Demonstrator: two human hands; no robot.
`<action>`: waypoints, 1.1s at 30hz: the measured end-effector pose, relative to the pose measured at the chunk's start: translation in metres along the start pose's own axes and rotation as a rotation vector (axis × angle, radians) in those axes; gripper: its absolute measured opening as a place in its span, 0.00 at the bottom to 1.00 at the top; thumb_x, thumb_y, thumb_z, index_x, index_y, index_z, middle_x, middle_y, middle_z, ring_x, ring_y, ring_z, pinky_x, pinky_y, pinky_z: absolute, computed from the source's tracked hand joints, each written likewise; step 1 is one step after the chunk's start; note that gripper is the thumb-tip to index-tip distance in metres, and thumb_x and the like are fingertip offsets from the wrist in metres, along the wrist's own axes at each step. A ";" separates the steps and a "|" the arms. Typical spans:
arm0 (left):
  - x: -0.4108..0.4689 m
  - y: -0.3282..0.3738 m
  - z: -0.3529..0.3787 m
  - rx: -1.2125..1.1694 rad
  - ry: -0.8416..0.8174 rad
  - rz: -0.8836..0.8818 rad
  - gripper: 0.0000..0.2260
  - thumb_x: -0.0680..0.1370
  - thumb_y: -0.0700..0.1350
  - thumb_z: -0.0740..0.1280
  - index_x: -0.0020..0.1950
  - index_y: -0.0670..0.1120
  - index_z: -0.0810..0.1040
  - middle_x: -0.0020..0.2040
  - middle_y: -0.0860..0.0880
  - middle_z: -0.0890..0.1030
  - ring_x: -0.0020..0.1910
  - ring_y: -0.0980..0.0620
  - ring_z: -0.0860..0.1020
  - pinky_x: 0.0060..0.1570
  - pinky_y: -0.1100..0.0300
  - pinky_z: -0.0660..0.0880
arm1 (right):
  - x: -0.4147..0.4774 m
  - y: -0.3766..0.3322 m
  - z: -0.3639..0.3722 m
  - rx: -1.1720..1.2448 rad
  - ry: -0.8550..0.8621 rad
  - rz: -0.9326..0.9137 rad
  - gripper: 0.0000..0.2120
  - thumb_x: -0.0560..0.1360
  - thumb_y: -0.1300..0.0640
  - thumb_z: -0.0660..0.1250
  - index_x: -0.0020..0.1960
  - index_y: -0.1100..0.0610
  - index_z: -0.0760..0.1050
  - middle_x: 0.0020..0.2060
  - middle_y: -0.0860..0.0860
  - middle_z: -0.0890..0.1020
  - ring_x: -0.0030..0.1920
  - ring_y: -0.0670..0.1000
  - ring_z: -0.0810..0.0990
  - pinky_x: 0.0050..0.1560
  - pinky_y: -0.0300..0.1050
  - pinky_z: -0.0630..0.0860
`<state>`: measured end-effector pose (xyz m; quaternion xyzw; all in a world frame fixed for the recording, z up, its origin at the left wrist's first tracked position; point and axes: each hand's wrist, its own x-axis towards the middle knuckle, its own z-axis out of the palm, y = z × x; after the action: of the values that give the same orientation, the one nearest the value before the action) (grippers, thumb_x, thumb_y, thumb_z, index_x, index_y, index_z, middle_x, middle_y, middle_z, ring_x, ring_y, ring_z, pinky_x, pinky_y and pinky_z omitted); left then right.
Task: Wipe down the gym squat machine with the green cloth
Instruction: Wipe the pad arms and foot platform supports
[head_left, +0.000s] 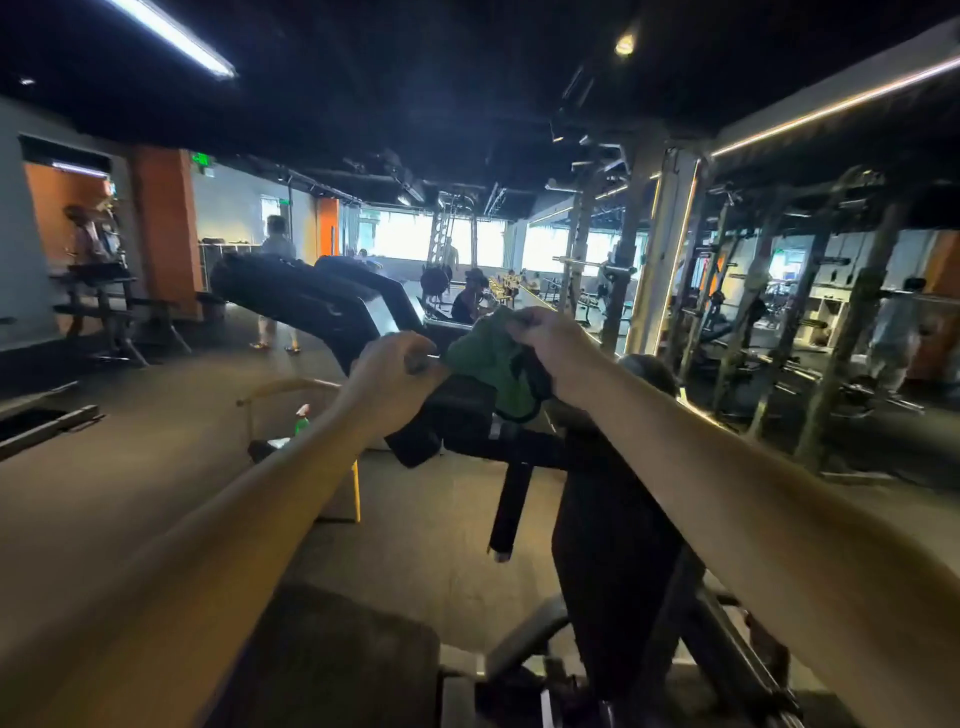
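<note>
While the right hand is pinching 1 bunched-up green cloth on top of the squat machine, the left hand is curled tight round a bar on the same machine, right beside the cloth. Further out, 1 green spray bottle sits on the floor, and 2 blurry people stand way off left.

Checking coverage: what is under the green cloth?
The cloth drapes over a black pad of the squat machine, pinched by the right hand; the left hand grips the machine beside it. The surface beneath is hidden.
</note>
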<state>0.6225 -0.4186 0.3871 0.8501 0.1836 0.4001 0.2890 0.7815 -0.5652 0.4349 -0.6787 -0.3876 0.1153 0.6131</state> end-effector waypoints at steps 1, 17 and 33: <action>-0.013 0.013 0.003 -0.082 -0.035 -0.009 0.15 0.78 0.54 0.73 0.62 0.51 0.79 0.49 0.57 0.79 0.48 0.59 0.78 0.47 0.60 0.75 | -0.018 0.001 -0.005 0.143 -0.021 0.044 0.09 0.81 0.60 0.66 0.59 0.62 0.79 0.49 0.59 0.83 0.52 0.61 0.82 0.54 0.58 0.81; -0.274 0.033 0.103 -0.208 -0.583 -0.483 0.06 0.80 0.44 0.69 0.50 0.43 0.84 0.43 0.47 0.83 0.43 0.49 0.81 0.40 0.62 0.74 | -0.294 0.171 -0.025 0.221 -0.092 0.499 0.04 0.82 0.62 0.60 0.51 0.59 0.74 0.45 0.56 0.79 0.47 0.54 0.79 0.46 0.46 0.76; -0.384 -0.144 0.118 -0.081 -0.958 -0.522 0.10 0.81 0.44 0.68 0.61 0.50 0.75 0.55 0.51 0.78 0.51 0.55 0.79 0.49 0.58 0.81 | -0.411 0.307 0.132 0.373 0.108 1.153 0.12 0.83 0.53 0.63 0.63 0.58 0.75 0.56 0.61 0.83 0.55 0.60 0.84 0.53 0.63 0.83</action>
<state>0.4679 -0.5582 0.0144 0.8517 0.2206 -0.1101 0.4624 0.5398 -0.7256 -0.0083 -0.6654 0.1007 0.4602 0.5791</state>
